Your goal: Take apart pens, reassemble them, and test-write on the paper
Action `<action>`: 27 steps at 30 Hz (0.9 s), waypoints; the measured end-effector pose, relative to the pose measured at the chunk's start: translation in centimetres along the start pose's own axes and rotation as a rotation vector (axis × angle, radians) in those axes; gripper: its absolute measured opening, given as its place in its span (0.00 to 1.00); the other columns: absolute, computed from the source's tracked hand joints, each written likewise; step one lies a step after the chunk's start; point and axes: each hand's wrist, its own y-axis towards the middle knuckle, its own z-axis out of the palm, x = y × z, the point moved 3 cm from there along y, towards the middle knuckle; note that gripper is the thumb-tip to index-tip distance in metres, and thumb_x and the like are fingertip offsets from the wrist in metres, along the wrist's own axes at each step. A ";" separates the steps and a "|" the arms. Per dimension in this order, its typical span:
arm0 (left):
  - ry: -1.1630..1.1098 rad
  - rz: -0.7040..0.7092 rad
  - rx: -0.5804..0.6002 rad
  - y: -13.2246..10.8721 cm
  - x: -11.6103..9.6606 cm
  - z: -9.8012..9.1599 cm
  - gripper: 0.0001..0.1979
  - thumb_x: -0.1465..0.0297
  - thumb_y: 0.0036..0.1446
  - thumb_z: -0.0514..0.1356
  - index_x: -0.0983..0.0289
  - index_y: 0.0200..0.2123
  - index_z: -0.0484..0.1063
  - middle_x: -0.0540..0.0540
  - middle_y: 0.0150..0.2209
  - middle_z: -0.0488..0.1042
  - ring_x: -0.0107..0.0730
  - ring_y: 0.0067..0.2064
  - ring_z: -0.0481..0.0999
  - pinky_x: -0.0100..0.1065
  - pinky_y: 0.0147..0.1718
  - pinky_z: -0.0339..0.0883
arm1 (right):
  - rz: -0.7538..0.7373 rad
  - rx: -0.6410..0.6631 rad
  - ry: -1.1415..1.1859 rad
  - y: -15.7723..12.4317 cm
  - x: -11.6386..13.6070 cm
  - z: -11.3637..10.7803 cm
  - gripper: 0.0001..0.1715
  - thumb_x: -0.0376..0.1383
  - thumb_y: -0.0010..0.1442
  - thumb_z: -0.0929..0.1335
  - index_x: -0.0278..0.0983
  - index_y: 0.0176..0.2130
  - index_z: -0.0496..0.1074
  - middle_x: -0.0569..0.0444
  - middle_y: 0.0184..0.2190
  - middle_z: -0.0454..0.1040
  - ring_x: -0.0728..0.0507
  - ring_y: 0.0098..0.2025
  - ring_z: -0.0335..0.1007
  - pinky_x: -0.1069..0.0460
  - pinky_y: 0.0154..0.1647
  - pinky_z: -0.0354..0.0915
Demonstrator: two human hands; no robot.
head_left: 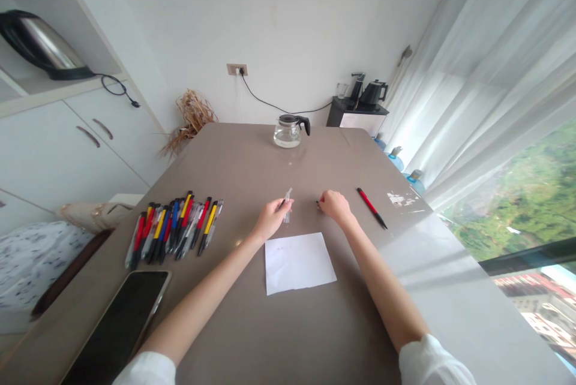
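Observation:
My left hand is closed around a clear pen barrel that sticks up from the fingers, just beyond a white sheet of paper. My right hand is closed on a small dark and red part whose tip shows at its left side; what it is I cannot make out. The two hands sit close together above the far edge of the paper on the brown table. A red and black pen lies alone to the right of my right hand.
Several pens in red, yellow, blue and clear lie in a row at the left. A dark phone rests at the near left. A glass pot stands at the far table edge. A curtained window is on the right.

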 end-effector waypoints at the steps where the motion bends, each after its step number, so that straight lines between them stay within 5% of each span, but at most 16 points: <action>1: -0.017 -0.007 0.006 0.0 0.1 0.0 0.21 0.57 0.52 0.49 0.64 0.41 0.69 0.53 0.29 0.70 0.23 0.25 0.66 0.25 0.23 0.59 | 0.000 -0.001 -0.002 0.0 0.0 0.0 0.13 0.31 0.50 0.60 0.36 0.35 0.70 0.46 0.35 0.71 0.43 0.37 0.67 0.54 0.30 0.57; 13: -0.137 -0.032 0.023 -0.2 -0.2 0.3 0.22 0.60 0.50 0.52 0.64 0.48 0.61 0.53 0.28 0.71 0.22 0.23 0.66 0.24 0.20 0.59 | -0.023 -0.032 0.089 -0.2 -0.3 -0.8 0.13 0.31 0.52 0.59 0.32 0.33 0.71 0.45 0.34 0.71 0.44 0.37 0.67 0.56 0.31 0.57; 20: -0.125 -0.051 0.027 -0.3 -0.5 0.3 0.20 0.61 0.50 0.52 0.66 0.44 0.63 0.54 0.28 0.73 0.23 0.23 0.67 0.25 0.20 0.60 | -0.118 0.006 0.244 -0.2 -1.2 -2.4 0.14 0.34 0.51 0.62 0.35 0.39 0.70 0.53 0.31 0.73 0.53 0.23 0.66 0.59 0.29 0.59; 24: -0.139 -0.051 0.039 -0.3 -0.3 0.4 0.19 0.61 0.51 0.52 0.66 0.44 0.62 0.54 0.28 0.73 0.23 0.22 0.67 0.24 0.20 0.59 | -0.186 0.119 0.229 -0.5 -1.5 -2.5 0.15 0.29 0.48 0.63 0.36 0.37 0.72 0.54 0.28 0.73 0.54 0.20 0.65 0.59 0.28 0.59; 27: -0.136 -0.047 0.035 -0.3 -0.2 0.4 0.18 0.61 0.51 0.52 0.66 0.43 0.63 0.54 0.28 0.73 0.23 0.23 0.67 0.24 0.20 0.59 | -0.259 0.078 0.194 -0.8 -1.0 -2.7 0.13 0.29 0.48 0.62 0.36 0.33 0.73 0.55 0.27 0.73 0.53 0.22 0.66 0.59 0.28 0.58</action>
